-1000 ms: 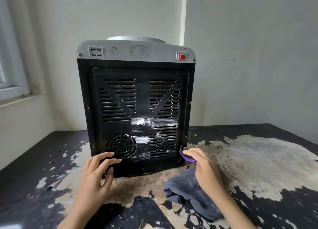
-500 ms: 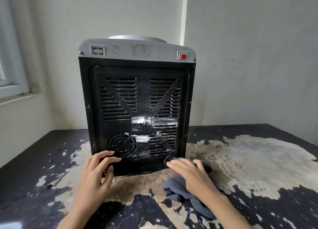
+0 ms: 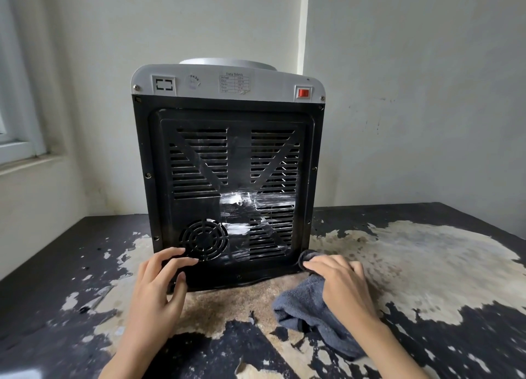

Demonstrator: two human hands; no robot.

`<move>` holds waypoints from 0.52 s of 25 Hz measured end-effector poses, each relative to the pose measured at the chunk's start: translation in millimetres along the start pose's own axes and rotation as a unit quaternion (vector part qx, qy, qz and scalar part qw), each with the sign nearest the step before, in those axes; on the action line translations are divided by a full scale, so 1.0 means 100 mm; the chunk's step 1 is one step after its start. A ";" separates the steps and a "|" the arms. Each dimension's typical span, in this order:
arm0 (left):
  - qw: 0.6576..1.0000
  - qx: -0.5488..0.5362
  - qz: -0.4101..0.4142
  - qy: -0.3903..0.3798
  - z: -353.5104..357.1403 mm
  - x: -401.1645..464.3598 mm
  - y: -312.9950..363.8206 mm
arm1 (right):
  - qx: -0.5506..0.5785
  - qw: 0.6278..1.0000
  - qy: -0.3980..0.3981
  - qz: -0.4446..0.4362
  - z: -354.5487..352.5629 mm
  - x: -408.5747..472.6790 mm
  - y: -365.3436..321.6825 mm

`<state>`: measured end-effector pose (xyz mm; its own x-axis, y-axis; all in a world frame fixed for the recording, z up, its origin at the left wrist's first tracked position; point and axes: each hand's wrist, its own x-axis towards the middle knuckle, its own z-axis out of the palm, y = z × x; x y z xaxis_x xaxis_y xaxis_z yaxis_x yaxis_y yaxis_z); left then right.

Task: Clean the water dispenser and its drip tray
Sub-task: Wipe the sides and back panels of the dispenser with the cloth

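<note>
Standing upright on the worn desk, the water dispenser shows its black vented back panel just beyond both sets of fingers. The left hand has its fingers spread and lightly bent, their tips touching the panel beside the round fan grille, grasping nothing. The right hand presses a grey cloth against the panel's lower right corner; its fingers lie over the cloth, which bunches beneath the palm and trails onto the desk. White smears streak the panel above the fingers.
</note>
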<state>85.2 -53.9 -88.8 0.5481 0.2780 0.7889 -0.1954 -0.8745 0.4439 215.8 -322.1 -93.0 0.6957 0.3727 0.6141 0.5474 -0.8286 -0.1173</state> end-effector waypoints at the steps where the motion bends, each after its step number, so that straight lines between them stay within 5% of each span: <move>1: 1.000 0.000 -0.007 0.011 0.00 0.00 0.01 | -0.006 1.000 -0.004 0.001 0.01 0.00 -0.01; 8: 0.985 -0.079 -0.105 0.110 -0.01 0.05 0.04 | -0.022 0.990 -0.131 -0.035 -0.02 0.17 -0.20; 13: 0.966 -0.152 -0.200 0.064 -0.05 0.07 -0.02 | 0.098 0.982 -0.152 -0.058 -0.04 0.26 -0.76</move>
<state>85.5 -48.3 -82.2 0.5273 0.6336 0.5661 -0.2296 -0.5352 0.8129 189.8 -251.0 -65.1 0.7139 0.5916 0.3745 0.6891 -0.6885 -0.2260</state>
